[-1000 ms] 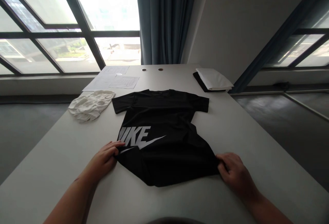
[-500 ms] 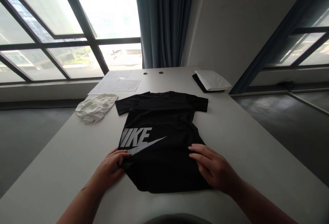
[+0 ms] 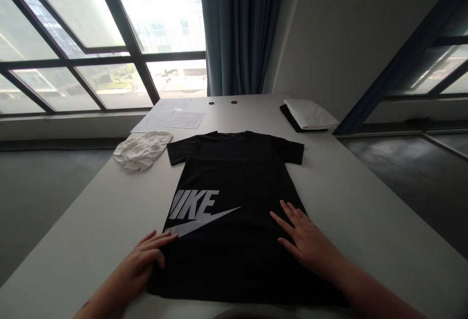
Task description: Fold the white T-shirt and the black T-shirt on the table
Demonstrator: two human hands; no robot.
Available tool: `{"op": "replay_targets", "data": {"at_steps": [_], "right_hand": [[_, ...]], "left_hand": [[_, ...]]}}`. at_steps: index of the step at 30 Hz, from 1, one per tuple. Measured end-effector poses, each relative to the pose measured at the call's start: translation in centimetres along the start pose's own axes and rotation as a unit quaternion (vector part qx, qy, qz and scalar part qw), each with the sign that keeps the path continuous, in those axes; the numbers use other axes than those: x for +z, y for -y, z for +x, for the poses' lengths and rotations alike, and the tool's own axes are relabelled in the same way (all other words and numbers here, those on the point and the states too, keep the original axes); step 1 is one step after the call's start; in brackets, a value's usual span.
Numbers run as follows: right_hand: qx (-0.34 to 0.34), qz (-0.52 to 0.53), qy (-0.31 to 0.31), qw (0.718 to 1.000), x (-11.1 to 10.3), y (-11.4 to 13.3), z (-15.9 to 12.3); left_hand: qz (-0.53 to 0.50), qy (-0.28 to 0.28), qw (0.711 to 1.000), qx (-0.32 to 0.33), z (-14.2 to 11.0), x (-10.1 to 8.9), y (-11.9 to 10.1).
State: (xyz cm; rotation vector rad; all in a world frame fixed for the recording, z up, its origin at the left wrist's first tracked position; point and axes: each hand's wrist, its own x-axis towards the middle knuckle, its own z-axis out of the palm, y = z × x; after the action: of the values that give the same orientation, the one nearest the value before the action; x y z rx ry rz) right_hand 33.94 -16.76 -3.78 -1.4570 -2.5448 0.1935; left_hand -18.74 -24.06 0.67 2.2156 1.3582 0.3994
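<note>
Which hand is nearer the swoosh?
Left. The left hand touches the lower end of the swoosh; the right hand rests on the shirt, apart from it, to its right.

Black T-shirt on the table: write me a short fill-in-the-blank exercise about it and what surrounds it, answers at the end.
1. The black T-shirt lies with its collar toward the ____ end of the table.
2. The fingers nearest the grey swoosh belong to the person's ____ hand.
3. The crumpled cloth by one sleeve is ____ in colour.
4. The folded white item overlaps a ____ one beneath it.

Missing words: far; left; white; black.
</note>
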Motion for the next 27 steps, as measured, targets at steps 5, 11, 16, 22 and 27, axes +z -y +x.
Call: {"op": "replay_targets", "data": {"at_steps": [5,11,16,22,27], "right_hand": [[0.024,-0.002,-0.030,0.999,-1.4,-1.2,1.6],[0.036,-0.023,-0.032,0.999,-3.2,-0.7,13.0],[0.151,-0.030,0.048,0.987,-2.2,-3.1,23.0],[0.284,-0.019,0.017,0.958,0.0,-9.6,25.4],[0.317,-0.043,0.016,0.947,0.8,-11.8,24.5]], "left_hand": [[0.009,-0.002,1.000,-0.019,3.6,-1.8,-1.9],[0.138,-0.081,0.987,0.007,18.9,-1.7,-3.1],[0.207,-0.105,0.962,-0.141,31.8,-1.3,-0.8],[0.164,-0.165,0.927,-0.293,34.9,-0.8,4.7],[0.188,-0.171,0.918,-0.304,34.2,-0.1,5.5]]}}
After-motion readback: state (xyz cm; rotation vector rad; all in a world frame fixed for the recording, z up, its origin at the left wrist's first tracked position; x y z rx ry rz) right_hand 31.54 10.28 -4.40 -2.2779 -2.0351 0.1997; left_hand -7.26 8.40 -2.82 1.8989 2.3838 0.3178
